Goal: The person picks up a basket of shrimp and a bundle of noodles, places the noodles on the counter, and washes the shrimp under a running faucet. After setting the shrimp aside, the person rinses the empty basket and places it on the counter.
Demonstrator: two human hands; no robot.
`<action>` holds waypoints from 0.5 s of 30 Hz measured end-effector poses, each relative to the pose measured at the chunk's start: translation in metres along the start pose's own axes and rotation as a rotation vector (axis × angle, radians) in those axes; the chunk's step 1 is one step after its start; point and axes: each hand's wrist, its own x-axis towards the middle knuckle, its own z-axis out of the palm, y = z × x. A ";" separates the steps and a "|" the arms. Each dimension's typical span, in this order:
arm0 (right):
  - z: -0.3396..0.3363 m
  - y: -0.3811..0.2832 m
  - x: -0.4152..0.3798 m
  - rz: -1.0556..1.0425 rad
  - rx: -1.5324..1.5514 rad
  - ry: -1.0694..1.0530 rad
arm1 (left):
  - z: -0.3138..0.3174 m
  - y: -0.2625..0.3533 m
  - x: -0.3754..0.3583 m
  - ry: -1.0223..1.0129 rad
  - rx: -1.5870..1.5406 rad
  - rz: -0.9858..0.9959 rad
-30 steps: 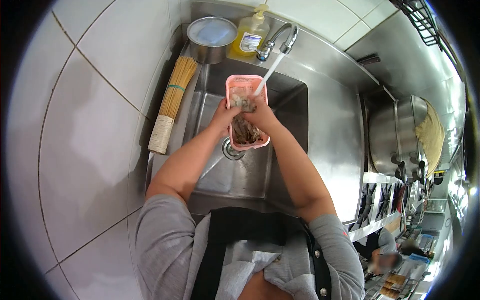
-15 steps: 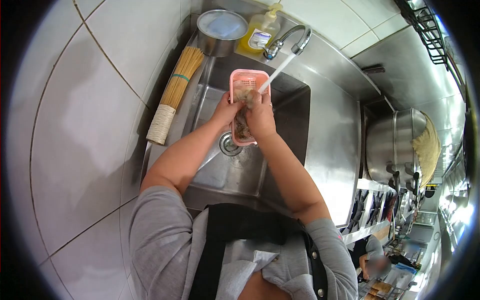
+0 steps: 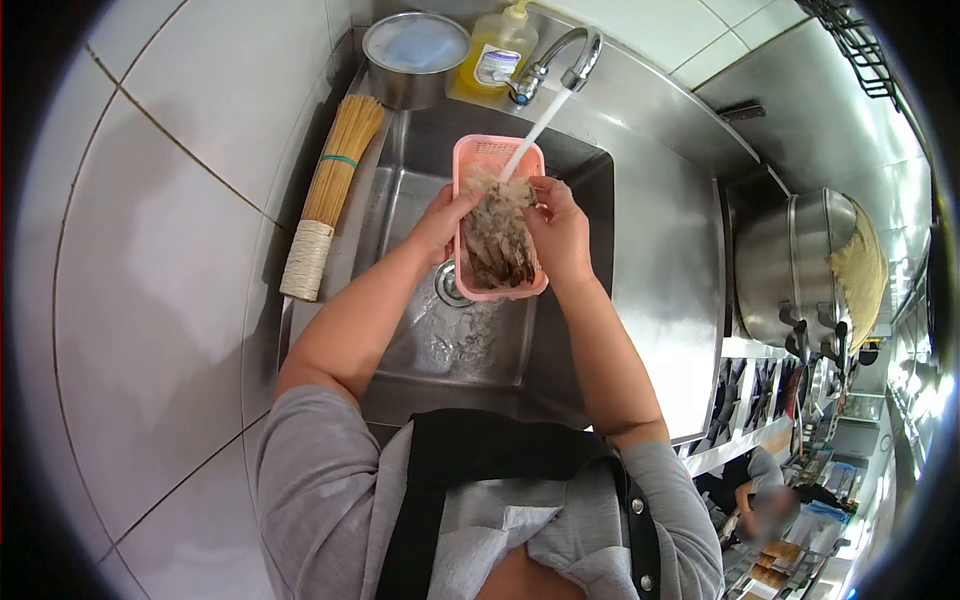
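1. Left hand (image 3: 437, 224) curls round the left rim of the pink basket (image 3: 512, 294), over the sink (image 3: 480, 370)!
2. Right hand (image 3: 560, 228), half-curled, at shrimp (image 3: 495, 240) inside; grip, can't tell.
3. Open room toward the near edge!

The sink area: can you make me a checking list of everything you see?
Surface: wet rectangular stainless-steel sink
Job's things: pink rectangular plastic basket holding greyish-brown, shrimp-like pieces; curved chrome tap pouring water into it
Clutter: tied bundle of tan sticks, clear bottle of yellow liquid, round metal pot
Hands: left hand grips basket's left side; right hand at its right, hold unclear
Cables: nothing seen
Surroundings: large silver pot, another person
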 end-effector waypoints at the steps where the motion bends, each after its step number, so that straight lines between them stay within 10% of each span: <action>1: 0.002 0.008 0.000 -0.080 -0.055 0.022 | 0.000 -0.001 0.001 0.001 -0.007 0.015; 6: 0.008 0.012 0.002 -0.393 -0.379 0.207 | 0.005 0.001 -0.005 0.024 -0.037 0.035; 15: 0.016 0.029 0.003 -0.081 -0.611 -0.265 | 0.001 -0.001 -0.002 0.047 0.056 0.074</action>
